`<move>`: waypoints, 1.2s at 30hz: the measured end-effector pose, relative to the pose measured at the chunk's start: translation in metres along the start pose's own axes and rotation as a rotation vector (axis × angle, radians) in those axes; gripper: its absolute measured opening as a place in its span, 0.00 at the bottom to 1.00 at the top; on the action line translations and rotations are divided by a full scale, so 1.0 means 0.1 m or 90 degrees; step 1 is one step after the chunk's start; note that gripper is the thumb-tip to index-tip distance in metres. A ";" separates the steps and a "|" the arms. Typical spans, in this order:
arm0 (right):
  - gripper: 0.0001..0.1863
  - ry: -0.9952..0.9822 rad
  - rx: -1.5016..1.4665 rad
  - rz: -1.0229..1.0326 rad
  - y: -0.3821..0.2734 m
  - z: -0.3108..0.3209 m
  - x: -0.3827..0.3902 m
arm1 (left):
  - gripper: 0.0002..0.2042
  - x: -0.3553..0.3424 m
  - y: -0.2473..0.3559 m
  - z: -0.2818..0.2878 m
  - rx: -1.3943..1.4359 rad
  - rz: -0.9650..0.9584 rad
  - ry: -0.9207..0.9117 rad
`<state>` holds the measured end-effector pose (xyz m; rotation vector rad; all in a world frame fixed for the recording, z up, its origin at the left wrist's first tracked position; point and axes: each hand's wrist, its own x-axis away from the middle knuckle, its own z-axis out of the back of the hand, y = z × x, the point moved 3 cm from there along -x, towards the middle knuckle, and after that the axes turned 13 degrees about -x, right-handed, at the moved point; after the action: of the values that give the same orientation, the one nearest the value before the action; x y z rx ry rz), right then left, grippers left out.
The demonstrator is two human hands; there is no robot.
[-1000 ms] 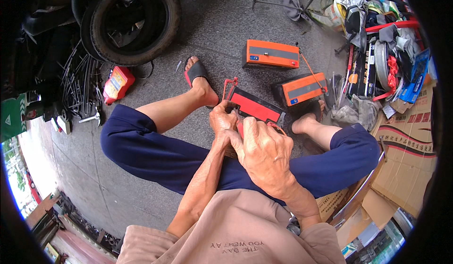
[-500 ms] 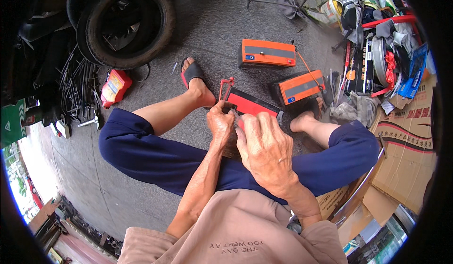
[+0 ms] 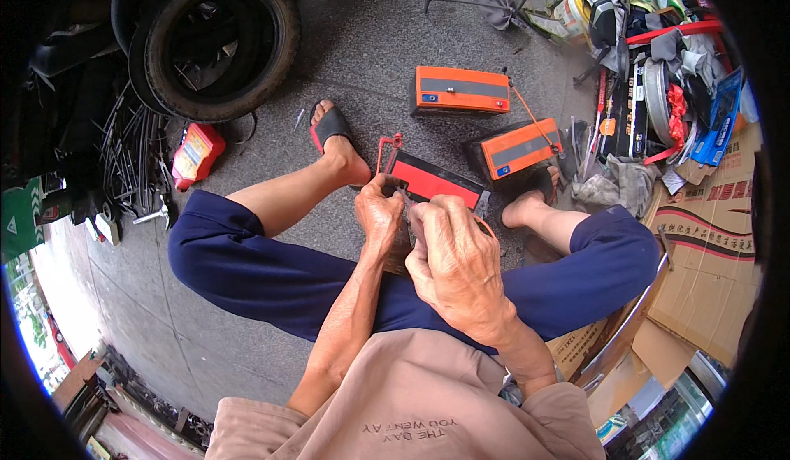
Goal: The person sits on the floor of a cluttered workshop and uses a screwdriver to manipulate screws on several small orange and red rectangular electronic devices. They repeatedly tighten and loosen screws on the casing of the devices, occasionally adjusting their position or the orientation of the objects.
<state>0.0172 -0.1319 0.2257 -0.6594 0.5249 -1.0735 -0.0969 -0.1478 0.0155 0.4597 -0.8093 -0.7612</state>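
Observation:
A black battery with a red top sits on the ground between my feet, partly covered by my hands. My left hand is closed at its near left corner, thumb and fingers pinched together on something too small to make out. From that corner a red cable rises with a bent end. My right hand is closed just beside it, above the battery's near edge. Its curled fingers hide whatever they hold. A thin orange strip shows past the right knuckles.
Two orange-topped batteries stand beyond, joined by an orange cable. Tyres, a red bottle and a hammer lie at left. Piled tools and rags and a cardboard box are at right.
The whole view has shifted slightly. My right hand has turned a little, and the orange strip now shows beside its knuckles. My left hand keeps its place at the battery corner.

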 end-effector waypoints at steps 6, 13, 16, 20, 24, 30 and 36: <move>0.21 -0.092 0.048 -0.148 -0.03 0.00 0.03 | 0.10 -0.02 0.01 -0.01 -0.018 -0.013 0.005; 0.20 0.000 -0.004 0.017 -0.05 0.05 -0.04 | 0.09 -0.02 -0.01 -0.02 -0.012 -0.030 0.014; 0.19 -0.008 0.026 -0.028 -0.06 0.03 -0.04 | 0.09 -0.02 -0.02 -0.01 -0.014 -0.025 0.012; 0.18 -0.039 0.032 -0.107 -0.02 0.00 0.04 | 0.09 -0.04 -0.05 -0.04 -0.010 -0.024 -0.003; 0.17 0.010 0.030 -0.026 -0.01 0.05 -0.02 | 0.10 -0.02 -0.03 -0.01 -0.017 -0.025 0.008; 0.18 0.009 0.020 -0.110 0.03 0.10 0.01 | 0.12 -0.02 -0.01 -0.01 -0.003 -0.015 0.006; 0.20 0.017 0.068 -0.068 0.02 0.12 0.06 | 0.12 -0.03 -0.03 -0.02 -0.018 -0.046 0.011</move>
<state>0.0292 -0.1336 0.2321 -0.5853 0.4553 -1.2042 -0.0980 -0.1470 0.0104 0.4714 -0.7677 -0.8342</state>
